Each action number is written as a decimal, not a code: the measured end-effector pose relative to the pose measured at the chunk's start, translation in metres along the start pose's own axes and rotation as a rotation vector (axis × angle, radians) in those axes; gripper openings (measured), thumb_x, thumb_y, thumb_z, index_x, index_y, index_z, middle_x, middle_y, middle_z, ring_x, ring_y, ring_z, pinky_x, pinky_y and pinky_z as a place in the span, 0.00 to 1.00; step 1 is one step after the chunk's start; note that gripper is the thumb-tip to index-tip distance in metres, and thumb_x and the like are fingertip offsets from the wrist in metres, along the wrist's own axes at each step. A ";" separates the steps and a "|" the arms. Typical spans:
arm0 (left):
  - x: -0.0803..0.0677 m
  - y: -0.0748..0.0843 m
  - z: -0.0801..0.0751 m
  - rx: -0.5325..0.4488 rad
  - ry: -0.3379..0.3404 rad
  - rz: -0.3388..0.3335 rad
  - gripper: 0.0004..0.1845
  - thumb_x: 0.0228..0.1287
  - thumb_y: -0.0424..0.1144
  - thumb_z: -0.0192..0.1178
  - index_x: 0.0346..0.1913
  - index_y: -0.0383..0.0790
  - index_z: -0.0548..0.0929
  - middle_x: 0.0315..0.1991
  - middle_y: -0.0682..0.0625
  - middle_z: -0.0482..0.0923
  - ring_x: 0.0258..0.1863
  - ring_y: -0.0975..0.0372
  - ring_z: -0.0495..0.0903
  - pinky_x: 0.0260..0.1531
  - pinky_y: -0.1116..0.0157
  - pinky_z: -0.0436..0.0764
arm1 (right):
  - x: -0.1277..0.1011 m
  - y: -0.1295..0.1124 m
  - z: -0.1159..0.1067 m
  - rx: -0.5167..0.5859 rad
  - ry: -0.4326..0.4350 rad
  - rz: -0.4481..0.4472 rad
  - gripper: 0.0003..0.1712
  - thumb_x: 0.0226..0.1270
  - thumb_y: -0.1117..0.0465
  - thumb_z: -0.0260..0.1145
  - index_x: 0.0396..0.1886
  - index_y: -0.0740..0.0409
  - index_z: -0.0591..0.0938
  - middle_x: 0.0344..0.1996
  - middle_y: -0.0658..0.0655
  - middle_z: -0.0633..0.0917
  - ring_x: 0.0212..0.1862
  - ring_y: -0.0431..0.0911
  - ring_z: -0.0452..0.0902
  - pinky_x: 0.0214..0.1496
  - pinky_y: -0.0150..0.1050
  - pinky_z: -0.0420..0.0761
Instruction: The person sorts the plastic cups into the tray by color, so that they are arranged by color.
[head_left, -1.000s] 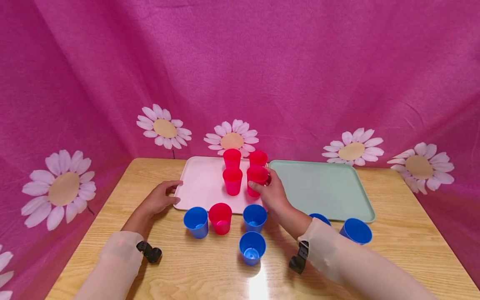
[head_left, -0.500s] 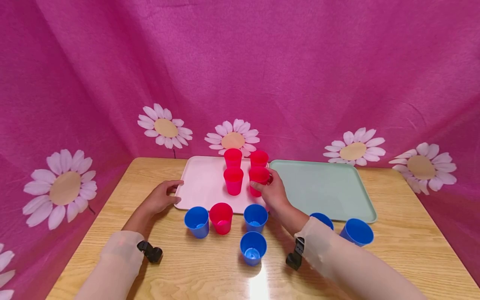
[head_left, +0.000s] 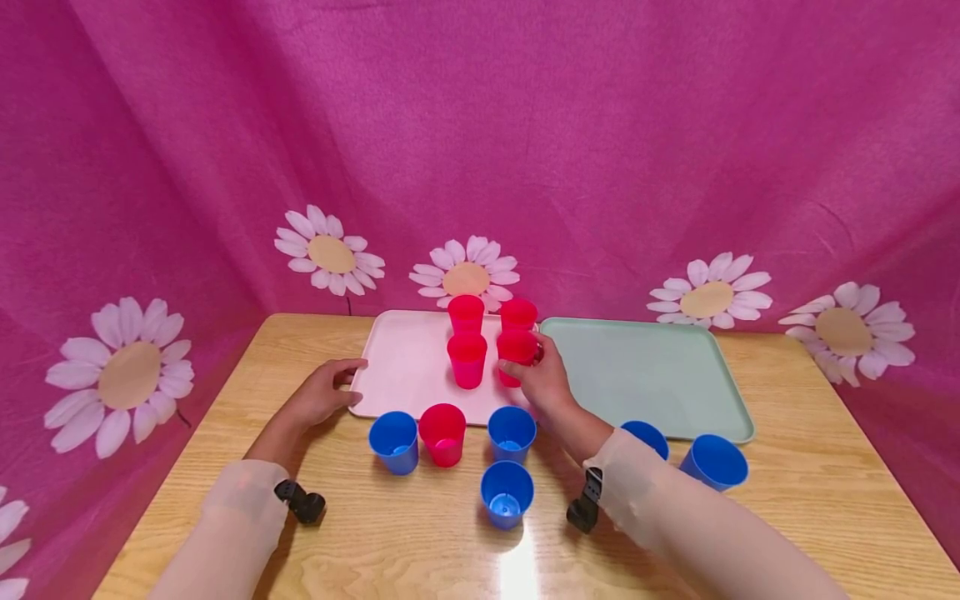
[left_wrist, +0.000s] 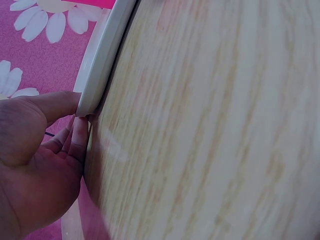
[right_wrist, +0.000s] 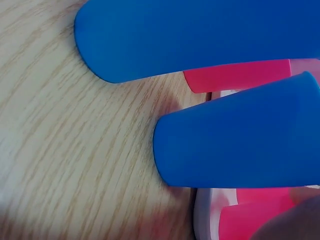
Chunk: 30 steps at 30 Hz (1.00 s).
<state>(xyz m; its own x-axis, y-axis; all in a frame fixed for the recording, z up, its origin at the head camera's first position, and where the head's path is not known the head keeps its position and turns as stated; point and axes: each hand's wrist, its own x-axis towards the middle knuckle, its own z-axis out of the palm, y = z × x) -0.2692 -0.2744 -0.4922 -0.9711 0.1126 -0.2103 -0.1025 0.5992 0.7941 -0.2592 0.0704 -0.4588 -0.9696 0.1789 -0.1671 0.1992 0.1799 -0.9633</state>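
Currently the right hand (head_left: pixel 546 385) has its fingers (head_left: pixel 517 369) curled around a red cup (head_left: pixel 517 350) standing upright at the front right of a square of four red cups on the pink tray (head_left: pixel 397 367). The grip sits round the cup's wall, seemingly so it can be set square with its neighbour, the red cup at 9 o'clock (head_left: pixel 467 358); two more red cups, one at 11 o'clock (head_left: pixel 466 313) and one at 12 o'clock (head_left: pixel 518 314) from the held one, stand behind. The left hand (head_left: pixel 318 396) rests at the pink tray's near left corner, thumb on top of the rim (left_wrist: pixel 95 80) and fingers tucked beneath it, probably to steady the tray. Its fingers thus pinch the rim lightly.

On the tabletop (head_left: pixel 375 533) in front of the tray stand a blue cup (head_left: pixel 393 442), a lone red cup (head_left: pixel 442 433) and a second blue cup (head_left: pixel 512 432) in a row, with a third blue cup (head_left: pixel 506 493) toward 6 o'clock of them. Two further blue cups (head_left: pixel 712 461) sit before the green tray (head_left: pixel 645 375), one partly hidden by the right forearm.

Compared with a second ago, the held cup and the right hand have drawn slightly toward 12 o'clock, the cup closer in line with its neighbour. The left hand has kept its place on the rim, and the cups on the tabletop have not shifted.
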 end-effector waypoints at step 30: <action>0.000 0.001 -0.001 -0.010 -0.003 0.004 0.33 0.69 0.23 0.62 0.76 0.36 0.68 0.69 0.32 0.65 0.66 0.42 0.67 0.65 0.50 0.78 | -0.041 -0.026 -0.022 0.079 -0.054 -0.033 0.49 0.66 0.65 0.73 0.81 0.58 0.57 0.78 0.63 0.63 0.79 0.60 0.57 0.69 0.54 0.76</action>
<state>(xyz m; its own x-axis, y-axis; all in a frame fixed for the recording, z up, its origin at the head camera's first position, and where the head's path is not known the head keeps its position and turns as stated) -0.2690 -0.2741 -0.4906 -0.9710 0.1171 -0.2085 -0.1006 0.5908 0.8005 -0.2220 0.0797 -0.4219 -0.9821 0.1212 -0.1439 0.1571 0.1077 -0.9817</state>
